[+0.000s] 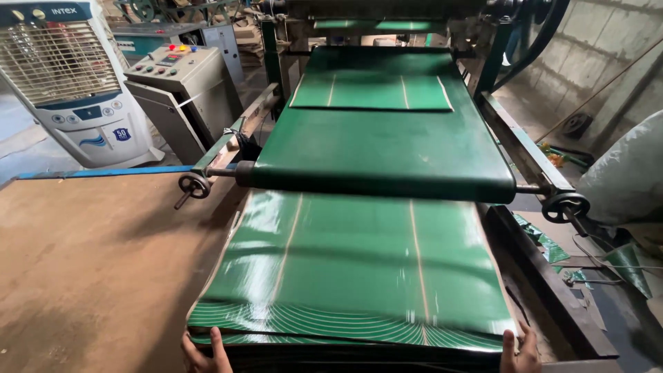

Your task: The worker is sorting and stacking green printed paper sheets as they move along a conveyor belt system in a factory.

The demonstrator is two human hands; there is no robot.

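Sheets, glossy and green with pale cream lines, sit in a stack at the outfeed of the machine, directly below the dark green conveyor belt. The left hand is at the near left corner of the stack, thumb up over the top sheet and fingers tucked beneath, gripping that edge. The right hand mirrors it at the near right corner, thumb raised against the side, fingers wrapped round the edge as far as one can see; both hands are cut off by the bottom of the view. Up on the belt, another green sheet lies flat near the far end, well apart from the stack.

By the look of it, this is the squaring-up or gathering step, the pile being steadied at its near edge. A next move would call for an even grip on both corners, since sheets this slick could slide or fan out.

Left of the stack lies a brown board table. Handwheels sit at the roller ends. Further left stand a grey control console and a white air cooler.
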